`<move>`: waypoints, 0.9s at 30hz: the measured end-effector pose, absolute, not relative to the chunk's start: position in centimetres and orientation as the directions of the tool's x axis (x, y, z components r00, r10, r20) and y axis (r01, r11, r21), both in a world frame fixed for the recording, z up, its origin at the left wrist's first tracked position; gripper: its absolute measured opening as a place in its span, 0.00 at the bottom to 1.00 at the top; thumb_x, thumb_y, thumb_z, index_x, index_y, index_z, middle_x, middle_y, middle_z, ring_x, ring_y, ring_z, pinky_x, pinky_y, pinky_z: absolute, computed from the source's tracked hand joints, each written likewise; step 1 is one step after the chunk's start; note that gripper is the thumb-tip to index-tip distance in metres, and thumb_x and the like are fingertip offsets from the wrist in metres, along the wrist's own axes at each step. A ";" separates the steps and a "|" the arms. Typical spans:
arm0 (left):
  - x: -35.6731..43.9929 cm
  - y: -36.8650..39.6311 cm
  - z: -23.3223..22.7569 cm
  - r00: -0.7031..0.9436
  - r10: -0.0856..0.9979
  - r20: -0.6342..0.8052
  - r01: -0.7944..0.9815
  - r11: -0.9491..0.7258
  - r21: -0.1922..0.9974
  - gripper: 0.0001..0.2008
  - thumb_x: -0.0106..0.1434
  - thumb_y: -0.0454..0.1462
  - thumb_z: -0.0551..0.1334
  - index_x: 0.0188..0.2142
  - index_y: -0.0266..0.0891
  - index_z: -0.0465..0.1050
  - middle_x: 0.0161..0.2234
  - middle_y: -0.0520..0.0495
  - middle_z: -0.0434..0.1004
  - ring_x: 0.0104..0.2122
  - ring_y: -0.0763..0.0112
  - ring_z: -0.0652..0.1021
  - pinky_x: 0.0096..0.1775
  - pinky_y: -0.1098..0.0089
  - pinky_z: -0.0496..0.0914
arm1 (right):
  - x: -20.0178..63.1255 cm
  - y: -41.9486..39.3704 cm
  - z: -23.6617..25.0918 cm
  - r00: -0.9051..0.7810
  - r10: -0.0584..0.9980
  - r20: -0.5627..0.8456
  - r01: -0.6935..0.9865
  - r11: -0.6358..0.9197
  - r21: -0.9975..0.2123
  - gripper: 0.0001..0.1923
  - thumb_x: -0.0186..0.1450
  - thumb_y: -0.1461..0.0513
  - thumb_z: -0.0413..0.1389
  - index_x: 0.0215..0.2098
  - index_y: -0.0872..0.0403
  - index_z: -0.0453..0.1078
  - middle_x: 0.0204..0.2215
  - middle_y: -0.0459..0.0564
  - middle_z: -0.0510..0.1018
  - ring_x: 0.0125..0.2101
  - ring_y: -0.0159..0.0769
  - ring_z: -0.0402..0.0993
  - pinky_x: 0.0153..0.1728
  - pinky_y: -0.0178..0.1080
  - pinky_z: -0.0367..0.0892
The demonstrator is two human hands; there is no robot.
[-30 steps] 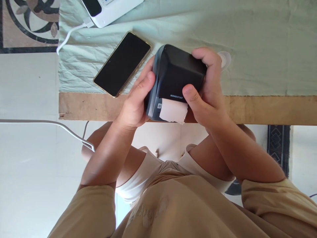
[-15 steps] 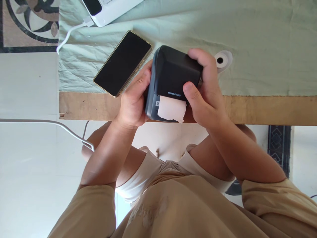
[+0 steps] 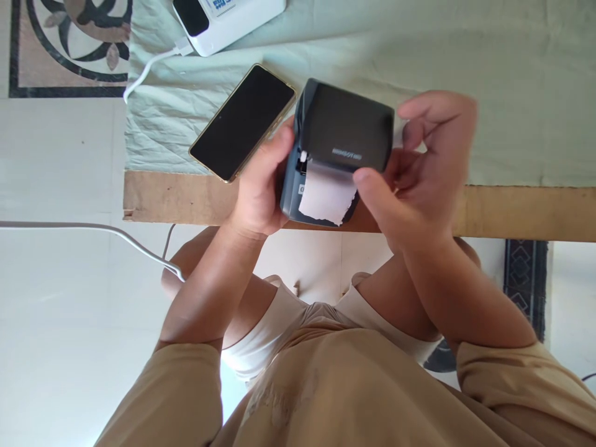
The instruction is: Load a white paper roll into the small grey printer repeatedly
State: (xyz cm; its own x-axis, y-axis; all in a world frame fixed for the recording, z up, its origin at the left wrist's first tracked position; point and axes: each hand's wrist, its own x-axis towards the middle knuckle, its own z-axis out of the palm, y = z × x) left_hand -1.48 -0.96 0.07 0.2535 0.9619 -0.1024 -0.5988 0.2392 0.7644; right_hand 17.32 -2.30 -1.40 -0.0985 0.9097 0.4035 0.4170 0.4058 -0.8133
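A black label printer [image 3: 347, 121] is held over the table's front edge, its lid raised a little at the front. My left hand [image 3: 263, 180] grips the printer's left side. From under the lid a strip of white paper [image 3: 327, 192] with a torn end hangs out. My right hand [image 3: 426, 167] is at the printer's right side, its thumb against the lid's front corner and its fingers bent and spread apart from the body. Left of the printer lies a smartphone [image 3: 243, 122] with a dark screen. The small paper roll is hidden behind my right hand.
Green cloth [image 3: 526, 93] covers the table, with a bare wooden edge [image 3: 177, 195] along the front. A white device [image 3: 233, 25] with a plugged-in white cable [image 3: 148, 67] sits at the back left. Another cable [image 3: 102, 230] runs at the lower left.
The printer's lid has lifted at the front, showing a gap. My right hand has moved right and its fingers have come off the printer's side. The view has shifted slightly.
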 end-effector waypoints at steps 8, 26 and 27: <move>-2.1 -1.0 -1.0 0.229 0.972 -0.057 -0.482 0.164 0.860 0.21 0.77 0.57 0.59 0.49 0.49 0.82 0.45 0.44 0.85 0.66 0.45 0.79 0.57 0.53 0.79 | 15.8 -1.4 1.5 0.205 0.716 0.667 0.355 0.581 -0.732 0.20 0.77 0.51 0.61 0.36 0.47 0.57 0.34 0.45 0.71 0.30 0.30 0.78 0.18 0.36 0.66; -2.6 -1.3 -1.1 0.322 0.945 -0.054 -0.492 0.216 0.843 0.18 0.71 0.54 0.68 0.53 0.50 0.83 0.52 0.46 0.86 0.55 0.48 0.84 0.49 0.58 0.78 | 19.1 -2.2 4.7 -0.290 0.930 0.226 0.617 0.362 -0.699 0.24 0.62 0.44 0.73 0.52 0.41 0.78 0.38 0.44 0.83 0.30 0.36 0.79 0.34 0.48 0.79; -2.6 -1.3 -1.1 0.320 0.946 -0.046 -0.508 0.212 0.834 0.17 0.72 0.53 0.68 0.52 0.50 0.84 0.51 0.46 0.86 0.53 0.50 0.85 0.48 0.59 0.79 | 19.7 -2.2 4.5 -0.239 0.932 0.274 0.550 0.362 -0.753 0.26 0.61 0.43 0.74 0.52 0.40 0.78 0.38 0.44 0.83 0.28 0.35 0.77 0.28 0.45 0.73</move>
